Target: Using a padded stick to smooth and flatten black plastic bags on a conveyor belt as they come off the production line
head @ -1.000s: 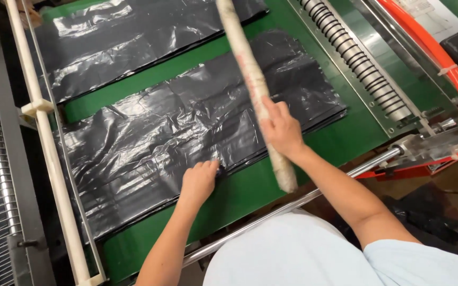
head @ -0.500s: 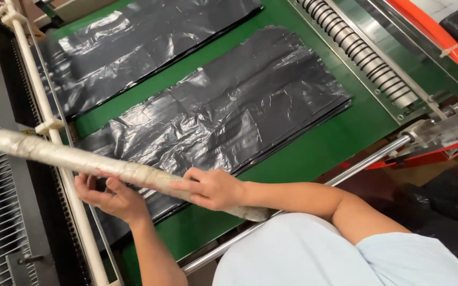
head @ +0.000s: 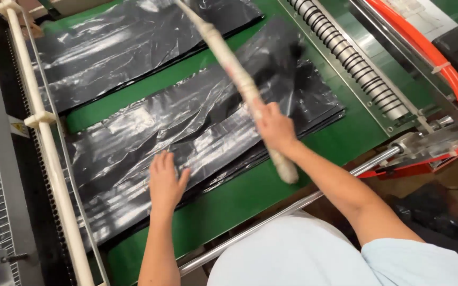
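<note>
Black plastic bags (head: 197, 127) under flat left hand (head: 165, 182); right hand (head: 275, 127) clasps tape-wrapped stick (head: 239, 79).

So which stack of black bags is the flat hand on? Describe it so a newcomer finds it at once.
Start at the green conveyor belt, where two flat stacks of black plastic bags lie. The left hand presses on the near stack, while the right hand grips a pale wrapped stick above it. The far stack lies untouched.

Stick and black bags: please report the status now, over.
Right hand shut on wrapped stick, raised over bags. Left hand flat, open, on near bag stack. Nothing in the way.
</note>
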